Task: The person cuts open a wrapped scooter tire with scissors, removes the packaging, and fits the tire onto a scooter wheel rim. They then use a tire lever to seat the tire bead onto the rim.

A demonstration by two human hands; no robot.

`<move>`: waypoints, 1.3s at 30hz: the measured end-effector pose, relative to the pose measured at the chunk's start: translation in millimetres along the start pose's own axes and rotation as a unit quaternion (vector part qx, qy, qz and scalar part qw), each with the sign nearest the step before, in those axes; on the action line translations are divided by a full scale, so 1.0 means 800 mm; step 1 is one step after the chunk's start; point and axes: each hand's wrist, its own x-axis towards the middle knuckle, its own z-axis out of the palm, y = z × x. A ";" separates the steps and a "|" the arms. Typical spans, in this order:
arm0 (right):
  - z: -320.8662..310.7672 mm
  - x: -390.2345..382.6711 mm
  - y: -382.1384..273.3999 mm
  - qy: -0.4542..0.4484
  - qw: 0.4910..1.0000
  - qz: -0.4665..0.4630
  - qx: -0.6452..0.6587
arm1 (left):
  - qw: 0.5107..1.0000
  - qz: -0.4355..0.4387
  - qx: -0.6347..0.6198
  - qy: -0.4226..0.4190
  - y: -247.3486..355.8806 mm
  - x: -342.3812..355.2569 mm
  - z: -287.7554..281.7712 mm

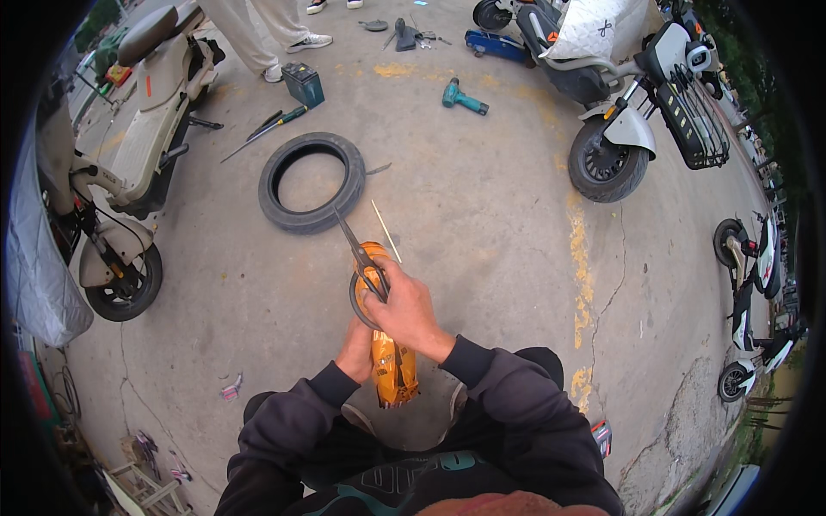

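My right hand [406, 311] is closed around dark metal scissors [348, 234], whose blades point up toward the tyre. Beneath the scissors is an orange plastic package [394, 371], long and narrow, with a crinkled near end. My left hand [353, 351] grips the package from its left side; most of its fingers are hidden behind it. A black tyre [270, 185] lies flat on the ground just beyond my hands. Between it and my right hand lies a thin pale stick [386, 232].
A teal power drill [465, 98], a dark toolbox-like case [303, 84] and long-handled tools [274, 125] lie farther off. Scooters stand at left [129, 185] and right [607, 155]. Another person's legs [249, 34] are at the far left. Small tools [409, 36] lie at the back.
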 end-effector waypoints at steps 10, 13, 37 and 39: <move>0.002 -0.001 0.000 0.010 1.000 0.013 0.019 | 1.000 0.009 0.020 0.007 -0.007 0.005 -0.009; 0.001 -0.001 -0.002 0.006 1.000 0.007 0.007 | 1.000 0.015 0.026 0.009 -0.008 0.006 -0.010; 0.001 -0.002 0.000 0.012 1.000 -0.001 0.007 | 1.000 -0.013 0.000 -0.002 -0.001 0.002 -0.004; -0.002 -0.003 -0.002 0.004 1.000 0.009 0.007 | 1.000 -0.012 -0.001 -0.002 -0.002 0.002 -0.002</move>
